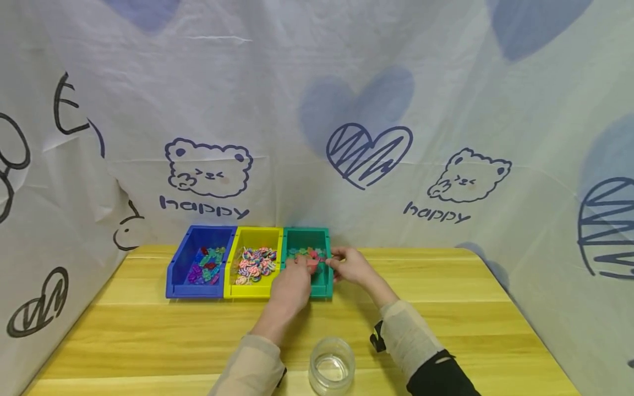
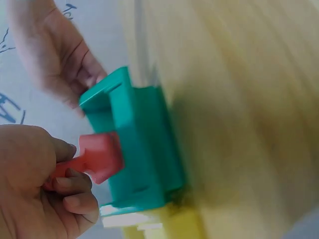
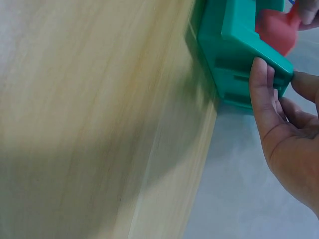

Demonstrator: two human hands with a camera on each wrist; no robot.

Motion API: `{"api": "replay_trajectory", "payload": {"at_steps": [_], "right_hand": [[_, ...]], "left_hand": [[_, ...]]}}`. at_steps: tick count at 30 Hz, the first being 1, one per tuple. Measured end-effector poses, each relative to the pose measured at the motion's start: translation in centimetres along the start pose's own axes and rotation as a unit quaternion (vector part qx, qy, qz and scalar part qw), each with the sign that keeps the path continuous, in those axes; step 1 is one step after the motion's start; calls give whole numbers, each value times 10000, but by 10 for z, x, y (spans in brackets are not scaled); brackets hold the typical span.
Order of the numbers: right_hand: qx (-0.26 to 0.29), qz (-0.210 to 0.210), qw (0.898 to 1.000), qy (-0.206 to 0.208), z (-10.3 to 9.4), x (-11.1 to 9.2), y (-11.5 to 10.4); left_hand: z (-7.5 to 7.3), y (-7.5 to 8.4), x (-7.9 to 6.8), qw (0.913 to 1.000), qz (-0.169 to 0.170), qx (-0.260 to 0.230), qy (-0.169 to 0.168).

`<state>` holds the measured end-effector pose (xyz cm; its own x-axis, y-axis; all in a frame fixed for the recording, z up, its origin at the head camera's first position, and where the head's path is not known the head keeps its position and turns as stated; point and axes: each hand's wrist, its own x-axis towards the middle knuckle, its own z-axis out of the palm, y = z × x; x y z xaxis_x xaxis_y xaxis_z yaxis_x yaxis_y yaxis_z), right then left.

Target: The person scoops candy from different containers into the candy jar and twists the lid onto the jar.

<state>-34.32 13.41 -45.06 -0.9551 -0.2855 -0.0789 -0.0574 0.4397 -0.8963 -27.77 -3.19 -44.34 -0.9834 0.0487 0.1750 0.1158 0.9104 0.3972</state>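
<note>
The left hand point(image 1: 291, 286), at the centre of the head frame, is gripping the handle of a small red scoop point(image 2: 103, 155) between curled fingers and thumb, and the scoop's head is sitting at the opening of a green bin point(image 1: 324, 290), just right of centre. Whether it is touching the small coloured pieces point(image 1: 317, 253) lying in there, I cannot tell. The right hand point(image 1: 353, 266) is pinching that bin's right side wall, thumb at the rim and fingers against the outside. To the left, a yellow bin point(image 1: 247, 293) is standing against the green one and holding striped swirl pieces point(image 1: 258, 262); farther left, a blue bin point(image 1: 194, 291) is holding translucent coloured pieces point(image 1: 214, 259). At the bottom centre, a clear jar point(image 1: 332, 367) is standing upright between the forearms on the wood-grain bench point(image 1: 436, 319). Across the upper frame, a white cloth point(image 1: 277, 82) with hearts and bears is hanging behind everything.
</note>
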Motion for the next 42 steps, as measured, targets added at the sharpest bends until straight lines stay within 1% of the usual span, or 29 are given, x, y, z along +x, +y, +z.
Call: {"api": "replay_trajectory", "payload": {"at_steps": [3, 5, 11, 14, 16, 19, 24, 30, 34, 42], "right_hand": [[23, 6, 10000, -4, 0, 0, 1], [0, -6, 10000, -5, 0, 0, 1], [0, 5, 10000, -35, -1, 0, 2], [-8, 13, 10000, -36, -3, -1, 1], [18, 53, 10000, -37, -3, -1, 1], [6, 84, 10000, -48, -3, -2, 0], [42, 63, 10000, -37, -2, -2, 1], [69, 25, 10000, -41, -1, -1, 1], [31, -12, 10000, 0, -1, 0, 1], [-7, -4, 10000, 13, 0, 1, 3]], "left_hand": [[-13, -3, 1, 9994, 209, 122, 259], [-24, -4, 2, 9988, 322, 219, 294], [-57, -1, 6, 9969, 524, 585, -37], [-67, 5, 9, 9957, 510, 703, -307], [-70, 9, 12, 9949, 449, 746, -519], [-70, 15, 15, 9926, 288, 856, -811], [-62, 22, 17, 9894, 136, 1077, -967], [-52, 24, 15, 9871, 46, 1276, -970], [-45, 21, 12, 9876, 78, 1317, -855], [-34, 13, 7, 9923, -49, 1047, -667]]}}
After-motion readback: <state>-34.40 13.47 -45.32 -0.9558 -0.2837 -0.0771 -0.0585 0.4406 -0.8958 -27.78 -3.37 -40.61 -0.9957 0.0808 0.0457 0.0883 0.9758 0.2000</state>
